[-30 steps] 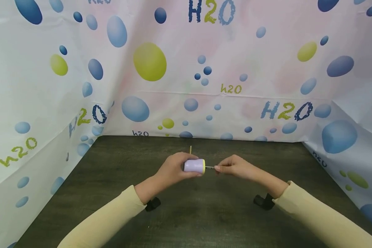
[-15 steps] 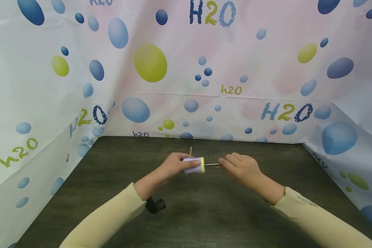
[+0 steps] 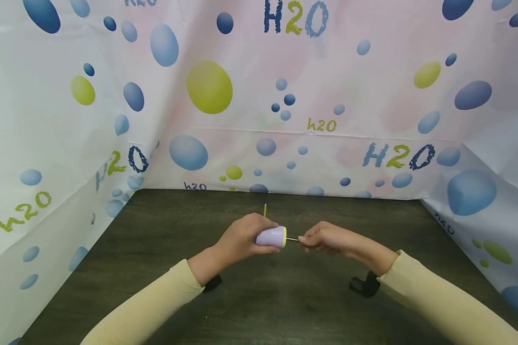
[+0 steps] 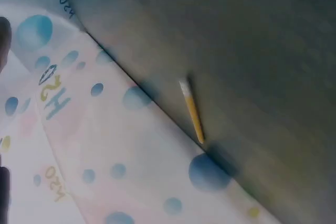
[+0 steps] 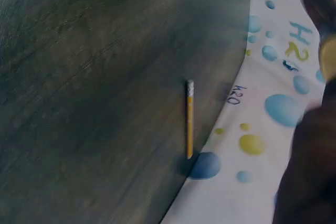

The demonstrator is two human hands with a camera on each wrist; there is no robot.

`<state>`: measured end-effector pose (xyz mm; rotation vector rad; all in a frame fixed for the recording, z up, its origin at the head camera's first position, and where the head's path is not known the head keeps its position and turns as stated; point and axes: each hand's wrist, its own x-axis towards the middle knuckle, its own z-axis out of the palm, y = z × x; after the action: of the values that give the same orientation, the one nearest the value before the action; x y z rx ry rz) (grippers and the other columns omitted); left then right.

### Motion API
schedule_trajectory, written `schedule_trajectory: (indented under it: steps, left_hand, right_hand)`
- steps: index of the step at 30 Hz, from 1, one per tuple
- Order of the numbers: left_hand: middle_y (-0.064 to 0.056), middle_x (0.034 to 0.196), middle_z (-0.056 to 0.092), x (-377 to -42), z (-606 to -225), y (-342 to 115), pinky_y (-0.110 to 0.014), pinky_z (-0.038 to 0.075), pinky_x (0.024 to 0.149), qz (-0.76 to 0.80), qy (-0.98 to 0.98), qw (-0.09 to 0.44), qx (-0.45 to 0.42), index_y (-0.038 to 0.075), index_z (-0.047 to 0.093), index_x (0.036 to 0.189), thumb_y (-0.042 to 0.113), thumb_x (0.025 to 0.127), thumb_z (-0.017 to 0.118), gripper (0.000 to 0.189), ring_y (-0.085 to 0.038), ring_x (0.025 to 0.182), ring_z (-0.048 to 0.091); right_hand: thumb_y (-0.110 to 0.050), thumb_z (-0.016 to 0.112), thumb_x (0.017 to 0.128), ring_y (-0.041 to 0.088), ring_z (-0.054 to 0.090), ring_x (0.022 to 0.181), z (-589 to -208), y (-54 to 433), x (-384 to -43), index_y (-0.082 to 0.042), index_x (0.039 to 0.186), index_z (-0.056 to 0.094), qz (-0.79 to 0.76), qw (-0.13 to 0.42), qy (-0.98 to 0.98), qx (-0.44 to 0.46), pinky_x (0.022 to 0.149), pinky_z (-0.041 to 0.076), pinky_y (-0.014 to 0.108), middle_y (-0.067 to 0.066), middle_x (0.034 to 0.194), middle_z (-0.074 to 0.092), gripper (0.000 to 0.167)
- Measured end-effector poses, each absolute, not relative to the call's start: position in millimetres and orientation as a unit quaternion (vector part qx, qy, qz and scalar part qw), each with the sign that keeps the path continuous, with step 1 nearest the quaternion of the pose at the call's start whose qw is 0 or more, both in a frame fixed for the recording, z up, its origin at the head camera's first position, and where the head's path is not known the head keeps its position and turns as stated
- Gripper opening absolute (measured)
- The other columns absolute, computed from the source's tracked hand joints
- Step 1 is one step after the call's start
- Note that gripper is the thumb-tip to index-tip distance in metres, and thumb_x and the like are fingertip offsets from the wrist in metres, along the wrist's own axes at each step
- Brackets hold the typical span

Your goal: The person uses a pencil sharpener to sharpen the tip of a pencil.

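A small purple pencil sharpener [image 3: 269, 236] with a yellow rim lies on its side in the grip of my left hand [image 3: 241, 238], thumb below and fingers over the top. From its yellow end sticks a thin dark pencil [image 3: 292, 239], whose inner end is hidden inside. My right hand [image 3: 331, 238] pinches the pencil's outer end between thumb and fingertips. Both hands are held above the table. In the right wrist view, the blurred right hand [image 5: 304, 166] and the yellow rim [image 5: 329, 59] show at the right edge.
A yellow pencil [image 3: 265, 210] lies beyond the left hand, near the back of the dark table [image 3: 285, 297]; both wrist views show it too, the left one as a yellow pencil [image 4: 192, 111] close to the edge. A dotted white sheet [image 3: 349, 91] hangs behind and at both sides.
My right hand turned over, knuckles up, half a second ago; now it is turned back with the thumb toward me. The left hand and sharpener have dipped slightly, and the left thumb has moved below it.
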<state>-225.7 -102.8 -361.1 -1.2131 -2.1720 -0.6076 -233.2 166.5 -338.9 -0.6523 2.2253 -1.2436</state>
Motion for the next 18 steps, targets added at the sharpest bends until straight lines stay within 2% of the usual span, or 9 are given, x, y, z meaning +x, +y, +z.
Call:
schedule_trajectory:
  steps: [2, 4, 5, 8, 11, 13, 15, 16, 18]
  left_hand:
    - [-0.007, 0.103, 0.074, -228, -362, -104, -0.03, 0.059, 0.08, -0.213, -0.8, 0.309, -0.468, 0.003, 0.071, 0.111, 0.025, 0.069, 0.096, 0.054, -0.019, 0.093, 0.069]
    - [-0.008, 0.103, 0.075, -228, -362, -103, -0.029, 0.059, 0.078, -0.238, -0.816, 0.279, -0.447, 0.003, 0.072, 0.112, 0.024, 0.071, 0.094, 0.052, -0.019, 0.091, 0.069]
    - [-0.009, 0.104, 0.075, -228, -362, -103, -0.028, 0.058, 0.076, -0.262, -0.829, 0.25, -0.427, 0.003, 0.072, 0.113, 0.024, 0.073, 0.093, 0.05, -0.019, 0.09, 0.069]
    - [-0.013, 0.106, 0.076, -229, -359, -100, -0.026, 0.055, 0.07, -0.365, -0.862, 0.121, -0.33, 0.003, 0.073, 0.117, 0.024, 0.081, 0.088, 0.044, -0.019, 0.084, 0.068]
    - [-0.015, 0.109, 0.074, -232, -355, -98, -0.027, 0.054, 0.068, -0.454, -0.864, -0.003, -0.217, 0.004, 0.072, 0.122, 0.027, 0.089, 0.08, 0.042, -0.017, 0.083, 0.065]
    - [-0.016, 0.109, 0.073, -235, -353, -97, -0.031, 0.056, 0.072, -0.498, -0.85, -0.071, -0.155, 0.003, 0.071, 0.125, 0.031, 0.093, 0.075, 0.043, -0.015, 0.084, 0.064]
    - [-0.016, 0.11, 0.072, -237, -350, -97, -0.037, 0.059, 0.079, -0.532, -0.829, -0.125, -0.117, 0.0, 0.071, 0.125, 0.034, 0.096, 0.07, 0.045, -0.015, 0.085, 0.065]
    - [-0.016, 0.11, 0.072, -237, -349, -97, -0.039, 0.06, 0.083, -0.548, -0.817, -0.147, -0.104, -0.002, 0.07, 0.125, 0.034, 0.097, 0.068, 0.046, -0.015, 0.086, 0.067]
    - [-0.015, 0.107, 0.073, -236, -346, -96, -0.042, 0.06, 0.089, -0.568, -0.797, -0.183, -0.091, -0.004, 0.07, 0.124, 0.035, 0.098, 0.066, 0.048, -0.016, 0.086, 0.069]
  right_hand:
    - [-0.027, 0.051, 0.107, 0.004, 0.021, 0.046, -337, 168, -238, -0.004, 0.08, 0.067, -0.467, 0.305, 0.803, -0.211, 0.047, 0.023, 0.023, -0.011, 0.053, 0.031, 0.04]
    - [-0.029, 0.051, 0.107, 0.005, 0.023, 0.046, -336, 169, -239, -0.002, 0.087, 0.073, -0.45, 0.285, 0.815, -0.229, 0.048, 0.028, 0.024, -0.009, 0.053, 0.033, 0.041]
    - [-0.029, 0.053, 0.107, 0.005, 0.026, 0.047, -336, 169, -239, 0.0, 0.094, 0.075, -0.434, 0.251, 0.829, -0.246, 0.05, 0.032, 0.025, -0.008, 0.055, 0.041, 0.04]
    - [-0.028, 0.062, 0.102, 0.006, 0.045, 0.055, -338, 168, -234, 0.0, 0.11, 0.076, -0.359, 0.104, 0.877, -0.301, 0.059, 0.044, 0.027, -0.001, 0.074, 0.066, 0.032]
    - [-0.023, 0.073, 0.094, 0.008, 0.058, 0.067, -342, 168, -230, -0.005, 0.109, 0.077, -0.239, -0.106, 0.886, -0.384, 0.062, 0.049, 0.025, 0.002, 0.092, 0.074, 0.023]
    - [-0.024, 0.07, 0.097, 0.01, 0.057, 0.068, -345, 168, -230, -0.008, 0.102, 0.077, -0.152, -0.261, 0.851, -0.43, 0.058, 0.046, 0.022, 0.001, 0.085, 0.068, 0.018]
    - [-0.027, 0.062, 0.103, 0.011, 0.051, 0.063, -349, 167, -232, -0.009, 0.096, 0.075, -0.081, -0.4, 0.793, -0.453, 0.053, 0.041, 0.022, 0.0, 0.077, 0.06, 0.023]
    - [-0.029, 0.056, 0.106, 0.012, 0.048, 0.06, -351, 166, -234, -0.009, 0.094, 0.074, -0.055, -0.451, 0.765, -0.456, 0.05, 0.038, 0.022, 0.0, 0.075, 0.057, 0.029]
    - [-0.032, 0.045, 0.11, 0.012, 0.045, 0.058, -353, 164, -236, -0.01, 0.091, 0.071, -0.032, -0.515, 0.724, -0.458, 0.048, 0.035, 0.023, 0.0, 0.073, 0.054, 0.039]
